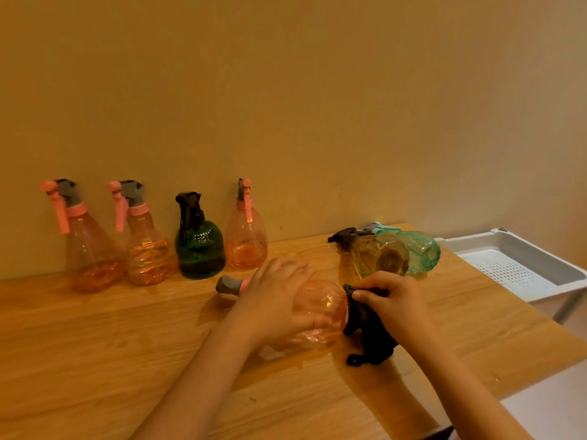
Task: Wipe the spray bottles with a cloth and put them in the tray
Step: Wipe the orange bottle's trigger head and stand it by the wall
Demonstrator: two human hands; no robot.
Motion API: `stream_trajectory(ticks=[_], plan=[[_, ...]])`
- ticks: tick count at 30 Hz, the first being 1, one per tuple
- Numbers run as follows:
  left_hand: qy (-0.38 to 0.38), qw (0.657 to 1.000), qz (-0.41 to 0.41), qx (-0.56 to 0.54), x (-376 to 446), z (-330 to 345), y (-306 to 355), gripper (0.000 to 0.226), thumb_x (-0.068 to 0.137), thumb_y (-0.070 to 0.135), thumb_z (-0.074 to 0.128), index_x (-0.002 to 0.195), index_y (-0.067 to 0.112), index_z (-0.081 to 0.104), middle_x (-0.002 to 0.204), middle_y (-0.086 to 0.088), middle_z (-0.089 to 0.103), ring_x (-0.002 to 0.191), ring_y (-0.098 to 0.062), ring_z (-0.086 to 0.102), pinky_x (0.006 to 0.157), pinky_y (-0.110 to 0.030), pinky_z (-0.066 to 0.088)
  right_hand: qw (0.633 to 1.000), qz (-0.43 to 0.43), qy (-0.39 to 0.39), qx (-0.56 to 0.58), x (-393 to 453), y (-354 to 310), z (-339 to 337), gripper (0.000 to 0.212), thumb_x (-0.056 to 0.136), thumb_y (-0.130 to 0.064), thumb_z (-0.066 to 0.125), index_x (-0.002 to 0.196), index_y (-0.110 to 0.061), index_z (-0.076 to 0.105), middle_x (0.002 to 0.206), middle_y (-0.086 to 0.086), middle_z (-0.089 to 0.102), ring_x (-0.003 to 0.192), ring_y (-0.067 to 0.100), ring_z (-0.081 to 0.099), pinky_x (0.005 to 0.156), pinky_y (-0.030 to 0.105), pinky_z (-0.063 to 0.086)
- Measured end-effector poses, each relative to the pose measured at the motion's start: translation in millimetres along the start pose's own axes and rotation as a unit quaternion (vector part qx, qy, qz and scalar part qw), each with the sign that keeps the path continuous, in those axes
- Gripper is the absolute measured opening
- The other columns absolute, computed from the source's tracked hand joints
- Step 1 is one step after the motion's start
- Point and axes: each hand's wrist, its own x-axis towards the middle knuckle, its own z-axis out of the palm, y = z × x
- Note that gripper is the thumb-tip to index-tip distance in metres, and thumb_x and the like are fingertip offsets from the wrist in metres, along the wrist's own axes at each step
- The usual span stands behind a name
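- I see the wooden table [95, 344] filling most of my view, set against a plain wall [286, 90].
- The white tray [521, 268] sits off the table's right end, its perforated floor bare where I can see it.
- Four spray bottles stand upright along the wall: two pink cone-shaped bottles [92, 246] at the left, a dark green bottle [198, 246], then a pink rounded bottle [246, 239].
- Two more lie on their sides near the tray end, touching: an amber bottle [378, 255] in front and a teal bottle [419, 252] behind it.
- The pink bottle being wiped [320, 309] lies on its side in the middle, grey nozzle pointing left.
- My left hand [276, 300] wraps over that bottle's body, fingers curled round it.
- My right hand [394, 303] pinches the dark cloth [365, 331] against the bottle's base; the cloth's tail hangs to the table.
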Motion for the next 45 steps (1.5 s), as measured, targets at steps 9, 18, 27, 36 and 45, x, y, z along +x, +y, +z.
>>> stream_trajectory(ticks=[9,18,27,36,45], plan=[[0.108,0.912,-0.366,-0.152,-66,26,14,0.045,0.088,0.064,0.044,0.089,0.021,0.059,0.086,0.006,0.062,0.078,-0.011,0.058,0.059,-0.023,0.041,0.994,-0.058,-0.080,-0.050,5,-19,22,0.022,0.075,-0.004,0.073,0.069,-0.024,0.067,0.072,-0.017,0.059,0.074,-0.003,0.055,0.066,0.003,0.040],[0.027,0.769,-0.441,-0.462,-48,17,12,0.081,0.087,0.073,0.027,0.139,0.012,0.040,0.094,-0.019,0.070,0.067,-0.027,0.072,0.055,-0.031,0.059,0.993,-0.038,-0.113,-0.006,8,-33,36,0.018,0.075,-0.004,0.074,0.069,-0.020,0.070,0.070,-0.015,0.062,0.068,-0.003,0.058,0.062,0.006,0.043],[0.068,0.666,-0.445,-0.595,-47,11,21,0.087,0.085,0.060,0.055,0.152,0.021,0.014,0.128,-0.028,0.055,0.089,-0.042,0.068,0.045,-0.029,0.053,0.990,-0.043,-0.132,0.034,2,-33,39,0.029,0.073,-0.001,0.074,0.063,-0.027,0.066,0.070,-0.013,0.064,0.067,-0.005,0.059,0.062,0.008,0.044],[0.096,0.704,-0.411,-0.571,-44,22,16,0.081,0.081,0.051,0.068,0.144,0.021,0.026,0.129,-0.018,0.056,0.091,-0.037,0.068,0.044,-0.027,0.052,0.983,0.007,-0.137,0.122,5,-24,36,0.024,0.076,0.005,0.069,0.069,-0.019,0.070,0.087,-0.010,0.068,0.082,0.000,0.063,0.068,0.010,0.049],[0.152,0.809,-0.331,-0.461,-45,33,13,0.061,0.072,0.052,0.075,0.119,0.036,0.039,0.106,0.006,0.058,0.094,-0.019,0.061,0.073,-0.034,0.057,0.966,0.021,-0.168,0.195,-1,-10,33,0.022,0.076,0.012,0.064,0.071,-0.008,0.071,0.091,0.002,0.073,0.088,0.013,0.068,0.077,0.026,0.055]])
